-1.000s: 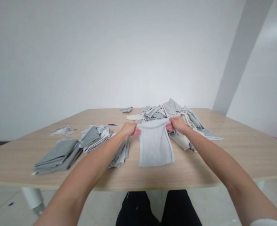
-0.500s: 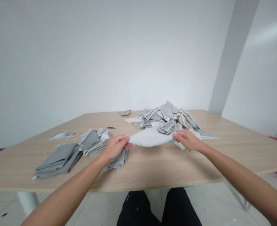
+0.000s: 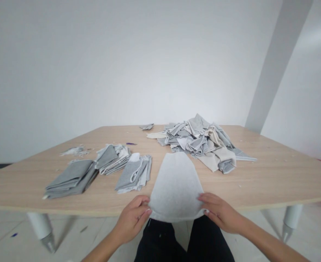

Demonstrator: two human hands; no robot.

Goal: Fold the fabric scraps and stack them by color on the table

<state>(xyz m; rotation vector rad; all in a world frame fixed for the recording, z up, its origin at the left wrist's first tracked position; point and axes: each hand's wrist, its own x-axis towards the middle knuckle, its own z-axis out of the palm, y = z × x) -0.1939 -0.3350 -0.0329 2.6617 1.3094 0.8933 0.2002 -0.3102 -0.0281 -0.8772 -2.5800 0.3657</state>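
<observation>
A light grey piece of fabric (image 3: 176, 185), narrower at its far end, lies spread on the table in front of me. Its near edge hangs a little over the table's front edge. My left hand (image 3: 134, 218) pinches the near left corner between thumb and fingers. At the near right corner, my right hand (image 3: 221, 213) grips the cloth the same way. Left of the fabric sits a small stack of grey cloth pieces (image 3: 135, 173), with a white strip or loop on top.
A large heap of crumpled grey and beige cloth (image 3: 197, 136) lies at the back right. Farther left are a fanned stack (image 3: 113, 158) and a thick folded grey stack (image 3: 70, 178). White scraps (image 3: 74, 151), a dark slim tool (image 3: 131, 143) and a small cloth (image 3: 146, 126) lie behind.
Both hands have pulled the fabric back from the heap toward me, down to the table's front edge. It was held raised and sagging; now it lies flat.
</observation>
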